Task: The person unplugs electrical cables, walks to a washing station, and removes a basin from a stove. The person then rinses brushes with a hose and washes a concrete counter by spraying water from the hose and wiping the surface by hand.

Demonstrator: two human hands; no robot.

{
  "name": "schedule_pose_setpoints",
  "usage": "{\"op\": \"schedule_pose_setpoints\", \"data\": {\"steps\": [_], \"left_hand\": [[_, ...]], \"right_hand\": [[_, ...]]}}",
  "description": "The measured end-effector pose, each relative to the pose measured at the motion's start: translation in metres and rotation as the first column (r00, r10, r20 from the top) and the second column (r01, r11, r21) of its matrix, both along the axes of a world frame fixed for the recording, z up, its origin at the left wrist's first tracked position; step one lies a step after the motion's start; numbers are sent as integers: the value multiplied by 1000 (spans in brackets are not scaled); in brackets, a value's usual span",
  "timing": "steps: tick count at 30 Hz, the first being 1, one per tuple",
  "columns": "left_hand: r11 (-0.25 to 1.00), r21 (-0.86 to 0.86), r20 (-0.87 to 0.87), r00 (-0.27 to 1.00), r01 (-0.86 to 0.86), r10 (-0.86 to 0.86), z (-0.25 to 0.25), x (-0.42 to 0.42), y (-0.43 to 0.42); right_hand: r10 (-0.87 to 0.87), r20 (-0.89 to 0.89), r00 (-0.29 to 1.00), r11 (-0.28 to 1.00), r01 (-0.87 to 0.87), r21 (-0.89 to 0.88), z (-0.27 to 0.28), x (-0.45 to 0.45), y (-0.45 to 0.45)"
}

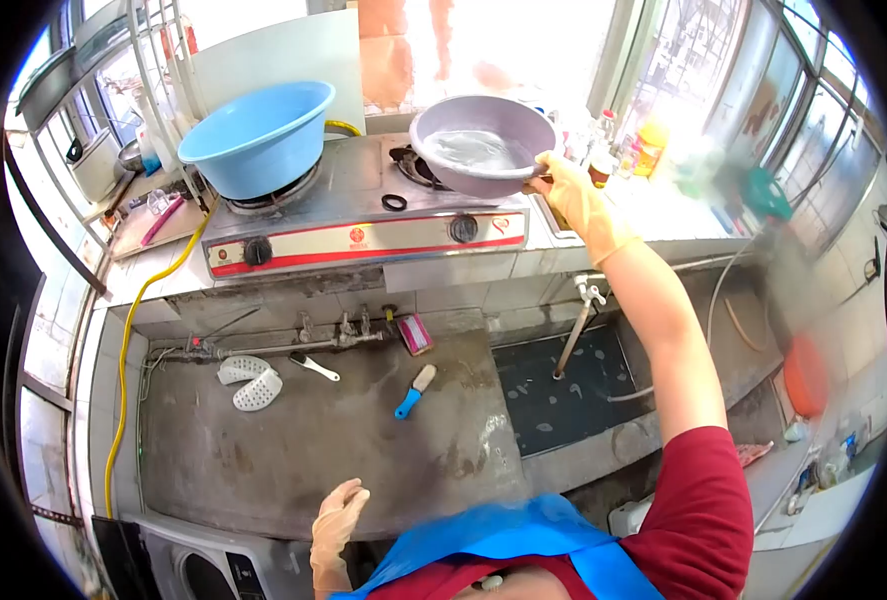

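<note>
My right hand (566, 195), in a pale yellow glove, grips the right rim of a grey-purple basin (473, 150). The basin is over the right burner of a two-burner gas stove (363, 205); some clear water seems to lie in it. My left hand (339, 513), gloved too, is held low near the front edge of the grey counter (333, 450). Its fingers are stretched out with nothing in them. A light blue basin (263, 145) rests on the left burner.
On the counter lie a blue-handled brush (416, 391), a white-handled brush (315, 367), white perforated insoles (251, 383) and a pink packet (415, 334). A dark sink (563, 390) with a tap (589, 290) is at right. A yellow hose (126, 380) runs down the left.
</note>
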State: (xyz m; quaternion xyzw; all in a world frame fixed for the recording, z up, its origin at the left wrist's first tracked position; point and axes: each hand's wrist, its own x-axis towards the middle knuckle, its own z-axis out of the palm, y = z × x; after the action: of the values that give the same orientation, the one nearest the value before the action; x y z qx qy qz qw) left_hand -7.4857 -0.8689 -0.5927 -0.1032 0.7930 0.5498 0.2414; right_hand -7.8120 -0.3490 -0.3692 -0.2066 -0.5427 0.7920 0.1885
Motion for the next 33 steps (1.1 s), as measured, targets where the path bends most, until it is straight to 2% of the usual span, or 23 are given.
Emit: {"op": "schedule_pose_setpoints", "data": {"steps": [3, 5, 6, 8, 11, 12, 13, 14, 15, 16, 17, 18, 19, 20, 22, 23, 24, 27, 28, 29, 30, 32, 33], "left_hand": [[1000, -2, 35, 999, 0, 1, 0, -7, 1], [999, 33, 67, 997, -42, 40, -6, -10, 1], [999, 24, 81, 996, -36, 34, -15, -12, -2], [1000, 6, 82, 996, -19, 18, -27, -18, -5], [1000, -13, 64, 998, -16, 17, -28, -23, -4], [999, -13, 46, 999, -30, 30, -27, -22, -3], [999, -16, 56, 998, -33, 34, -25, -24, -3], [999, -24, 63, 997, -35, 36, -22, -25, -2], [999, -30, 73, 997, -35, 37, -20, -26, 0], [999, -30, 83, 996, -36, 38, -19, -28, 2], [999, -7, 86, 995, -51, 51, -19, -28, 4], [998, 11, 93, 993, -69, 67, -18, -27, 4], [997, 4, 103, 992, -76, 75, -17, -29, 5], [998, -2, 100, 993, -69, 69, -16, -30, 5], [998, -53, 85, 995, -37, 41, -2, -30, 8], [994, -113, 1, 1000, -3, 4, -5, -28, 8], [994, -102, 48, 998, -24, 29, -8, -27, 8], [996, -83, 61, 998, 25, -20, 4, -29, 10], [998, -58, 145, 989, 28, -19, -1, -31, 9], [990, -119, 118, 991, 78, -63, -10, -30, 7], [986, -125, 126, 988, 106, -90, -4, -34, 8], [981, -138, 135, 984, 134, -115, 2, -46, 9], [981, -132, 123, 984, 144, -128, 1, -50, 9]], "right_hand": [[10, 71, 997, 999, -13, 32, -12, -53, -2], [47, -3, 999, 999, -47, 17, -27, -78, 0], [140, -55, 989, 966, -124, 228, -34, -89, 0], [51, 14, 999, 997, -50, -62, -19, -98, -18], [-59, 10, 998, 995, 59, -79, -28, -128, -23], [-23, -11, 1000, 994, 22, -105, -30, -132, -19], [227, -55, 972, 923, -197, 330, -51, -144, 4], [404, -104, 909, 686, -226, 692, -74, -159, 29], [275, -74, 959, 919, -239, 315, -52, -148, 9], [62, -51, 997, 988, -68, -138, -27, -134, -14], [63, -80, 995, 995, -69, -76, -27, -130, -17], [140, -112, 984, 752, -32, 658, -37, -128, -2], [228, -82, 970, 66, 68, 996, -46, -127, 11], [182, -140, 973, 41, 135, 990, -36, -114, 4], [185, -55, 981, -19, 60, 998, -20, -102, 2], [186, -13, 983, -49, 22, 999, -14, -97, 3], [137, 66, 988, 76, -77, 994, -21, -102, 10], [118, 220, 968, 8, -223, 975, -29, -120, 36], [123, 238, 963, -3, -240, 971, -30, -130, 46], [35, 262, 965, -22, -261, 965, -1, -93, -5], [163, 227, 960, 126, -249, 960, -14, -118, 12], [282, 171, 944, 280, -251, 927, -32, -151, 37], [210, 193, 959, 141, -225, 964, -16, -134, 16]]}}
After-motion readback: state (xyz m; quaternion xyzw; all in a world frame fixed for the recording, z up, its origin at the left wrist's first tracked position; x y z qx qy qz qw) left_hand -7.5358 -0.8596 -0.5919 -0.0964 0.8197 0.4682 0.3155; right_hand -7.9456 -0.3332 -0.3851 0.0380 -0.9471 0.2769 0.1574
